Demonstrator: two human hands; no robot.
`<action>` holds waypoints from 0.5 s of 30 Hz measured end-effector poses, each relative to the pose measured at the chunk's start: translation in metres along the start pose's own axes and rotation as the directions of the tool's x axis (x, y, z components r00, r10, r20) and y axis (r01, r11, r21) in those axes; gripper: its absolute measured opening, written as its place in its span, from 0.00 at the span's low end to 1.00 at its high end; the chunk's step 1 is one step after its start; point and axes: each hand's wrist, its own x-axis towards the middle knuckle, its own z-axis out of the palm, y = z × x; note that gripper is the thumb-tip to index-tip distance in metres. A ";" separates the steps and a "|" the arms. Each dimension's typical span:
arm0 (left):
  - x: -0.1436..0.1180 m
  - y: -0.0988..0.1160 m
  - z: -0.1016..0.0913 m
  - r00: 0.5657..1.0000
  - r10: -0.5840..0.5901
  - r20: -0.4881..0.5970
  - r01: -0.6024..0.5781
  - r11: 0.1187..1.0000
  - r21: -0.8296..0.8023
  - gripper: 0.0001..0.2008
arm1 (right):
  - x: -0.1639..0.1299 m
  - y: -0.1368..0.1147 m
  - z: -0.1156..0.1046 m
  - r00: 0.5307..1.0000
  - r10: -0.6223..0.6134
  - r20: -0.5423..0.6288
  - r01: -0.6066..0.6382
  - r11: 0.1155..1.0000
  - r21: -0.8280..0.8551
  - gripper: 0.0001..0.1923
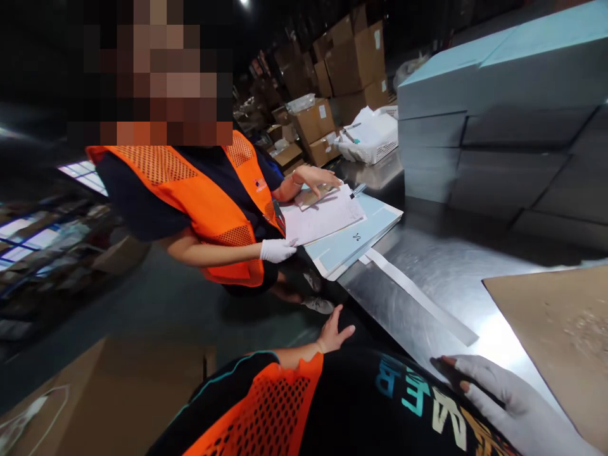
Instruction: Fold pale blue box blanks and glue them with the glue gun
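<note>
Left hand (335, 332): bare, fingers spread, empty, at metal table (427, 278) edge | Right hand (494, 396): gloved, flat and open on table, holding nothing | White strip (418, 296): lies loose between hands and co-worker's papers (323, 218) | Brown board (560, 335): untouched, just beside right hand.

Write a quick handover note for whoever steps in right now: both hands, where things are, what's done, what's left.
Left hand: bare, open, in the air beside the metal table, holding nothing.
Right hand: white glove, flat at the table's near edge, empty.
Long white strip lies on the table; brown board to its right.
A co-worker handles papers on a blue sheet.
Nothing picked up yet.
</note>
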 end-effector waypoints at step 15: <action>-0.003 0.048 -0.034 0.937 0.328 -0.117 -0.308 0.938 0.159 0.26 | 0.001 -0.005 -0.008 0.999 -0.020 0.029 0.020 1.000 0.024 0.27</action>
